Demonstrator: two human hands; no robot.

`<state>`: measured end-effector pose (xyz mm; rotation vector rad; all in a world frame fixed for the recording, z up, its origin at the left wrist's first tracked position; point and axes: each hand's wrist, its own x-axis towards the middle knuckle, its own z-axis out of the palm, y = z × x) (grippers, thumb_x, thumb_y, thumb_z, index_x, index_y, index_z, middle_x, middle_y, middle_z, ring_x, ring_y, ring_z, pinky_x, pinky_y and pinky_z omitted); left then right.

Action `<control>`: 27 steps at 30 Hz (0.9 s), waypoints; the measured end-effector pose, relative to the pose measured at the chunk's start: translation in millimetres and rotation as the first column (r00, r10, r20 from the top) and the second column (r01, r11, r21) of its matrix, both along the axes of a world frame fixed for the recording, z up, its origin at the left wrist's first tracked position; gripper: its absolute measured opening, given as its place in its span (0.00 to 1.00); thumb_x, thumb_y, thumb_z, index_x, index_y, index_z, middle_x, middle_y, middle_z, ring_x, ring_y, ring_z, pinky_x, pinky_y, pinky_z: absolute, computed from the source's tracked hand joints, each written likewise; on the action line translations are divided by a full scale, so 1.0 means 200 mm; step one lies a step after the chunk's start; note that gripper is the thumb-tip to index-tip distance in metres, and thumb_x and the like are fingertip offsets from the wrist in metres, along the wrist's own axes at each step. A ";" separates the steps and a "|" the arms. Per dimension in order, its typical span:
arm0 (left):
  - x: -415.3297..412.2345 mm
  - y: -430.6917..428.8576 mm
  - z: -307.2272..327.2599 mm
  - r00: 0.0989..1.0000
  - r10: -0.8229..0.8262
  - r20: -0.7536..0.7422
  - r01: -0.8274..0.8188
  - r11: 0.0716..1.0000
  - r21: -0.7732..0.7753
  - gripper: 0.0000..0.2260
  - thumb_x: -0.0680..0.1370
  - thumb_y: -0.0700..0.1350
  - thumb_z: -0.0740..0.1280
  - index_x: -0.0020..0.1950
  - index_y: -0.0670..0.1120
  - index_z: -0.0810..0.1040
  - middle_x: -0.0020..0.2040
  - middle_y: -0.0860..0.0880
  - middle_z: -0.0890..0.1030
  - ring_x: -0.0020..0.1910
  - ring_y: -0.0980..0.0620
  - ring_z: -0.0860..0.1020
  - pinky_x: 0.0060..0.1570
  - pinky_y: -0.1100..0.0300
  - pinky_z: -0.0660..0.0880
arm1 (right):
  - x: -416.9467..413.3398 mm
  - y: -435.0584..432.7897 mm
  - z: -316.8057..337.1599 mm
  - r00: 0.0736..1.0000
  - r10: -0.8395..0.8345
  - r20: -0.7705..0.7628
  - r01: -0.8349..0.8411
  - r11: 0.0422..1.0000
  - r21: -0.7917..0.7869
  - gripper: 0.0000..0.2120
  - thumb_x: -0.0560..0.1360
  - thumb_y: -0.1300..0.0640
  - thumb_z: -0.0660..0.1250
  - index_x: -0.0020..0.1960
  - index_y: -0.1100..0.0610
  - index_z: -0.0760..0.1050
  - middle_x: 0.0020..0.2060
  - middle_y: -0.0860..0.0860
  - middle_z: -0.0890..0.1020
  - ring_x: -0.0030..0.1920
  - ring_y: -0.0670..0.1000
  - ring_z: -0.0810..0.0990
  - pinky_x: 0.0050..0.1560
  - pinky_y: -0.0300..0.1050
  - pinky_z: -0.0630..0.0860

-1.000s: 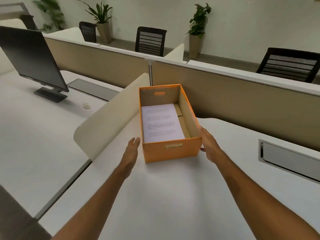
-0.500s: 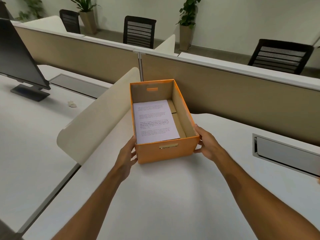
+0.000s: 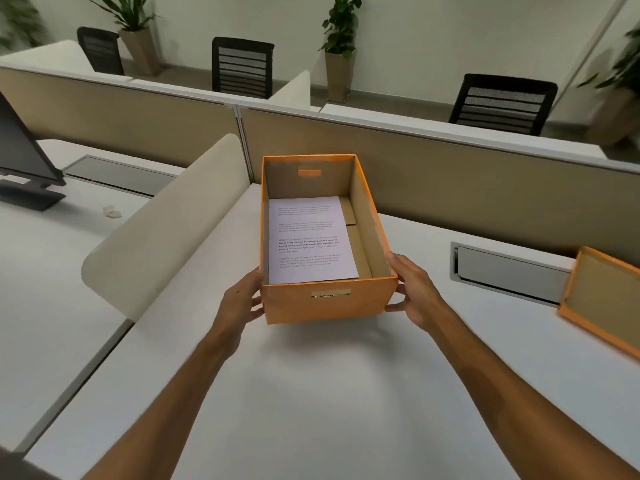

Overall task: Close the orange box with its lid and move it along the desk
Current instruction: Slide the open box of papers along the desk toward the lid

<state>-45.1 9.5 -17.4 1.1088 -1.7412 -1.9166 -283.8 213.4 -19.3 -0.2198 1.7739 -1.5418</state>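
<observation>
The orange box point(image 3: 329, 299) at centre frame is showing matt orange card outside and raw brown cardboard inside, holding a smooth white printed paper sheet point(image 3: 310, 239), while the desk point(image 3: 311, 393) is looking smooth matt white and the cable tray point(image 3: 509, 271) at right is gleaming like brushed metal.

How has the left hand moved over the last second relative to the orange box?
Yes. The left hand has closed in rightward onto the open orange cardboard box; earlier it hovered apart from the box's left wall, and now its fingers press against it.
</observation>
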 end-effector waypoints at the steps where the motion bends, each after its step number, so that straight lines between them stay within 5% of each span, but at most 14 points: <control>1: 0.00 0.05 0.02 1.000 -0.009 -0.003 0.009 1.000 -0.012 0.21 0.73 0.67 0.61 0.60 0.62 0.81 0.57 0.57 0.84 0.58 0.49 0.81 0.54 0.52 0.79 | 0.01 0.06 0.01 1.000 -0.013 0.002 0.013 1.000 -0.005 0.17 0.77 0.38 0.61 0.62 0.41 0.74 0.58 0.47 0.80 0.57 0.56 0.78 0.40 0.57 0.80; 10: 0.02 0.59 0.09 0.997 -0.072 -0.017 0.069 0.992 -0.107 0.15 0.79 0.59 0.61 0.61 0.56 0.80 0.53 0.57 0.84 0.53 0.51 0.82 0.42 0.61 0.79 | 0.14 0.71 0.07 0.993 -0.116 -0.001 0.116 0.993 -0.029 0.16 0.78 0.38 0.59 0.63 0.41 0.73 0.57 0.47 0.80 0.56 0.55 0.79 0.47 0.65 0.77; 17: 0.10 0.94 0.10 0.990 -0.139 -0.017 0.135 0.982 -0.135 0.13 0.75 0.61 0.63 0.51 0.59 0.83 0.49 0.57 0.85 0.48 0.53 0.84 0.38 0.64 0.80 | 0.31 1.15 0.11 0.986 -0.158 -0.046 0.157 0.987 -0.024 0.15 0.78 0.37 0.58 0.61 0.40 0.74 0.56 0.45 0.81 0.55 0.53 0.79 0.40 0.59 0.79; 27: 0.24 1.27 0.12 0.962 -0.274 0.008 0.272 0.950 -0.150 0.13 0.77 0.61 0.62 0.50 0.60 0.84 0.50 0.59 0.85 0.48 0.60 0.83 0.36 0.68 0.79 | 0.59 1.58 0.10 0.953 -0.300 -0.043 0.299 0.954 -0.024 0.18 0.80 0.39 0.58 0.66 0.43 0.73 0.58 0.47 0.80 0.56 0.54 0.79 0.46 0.64 0.78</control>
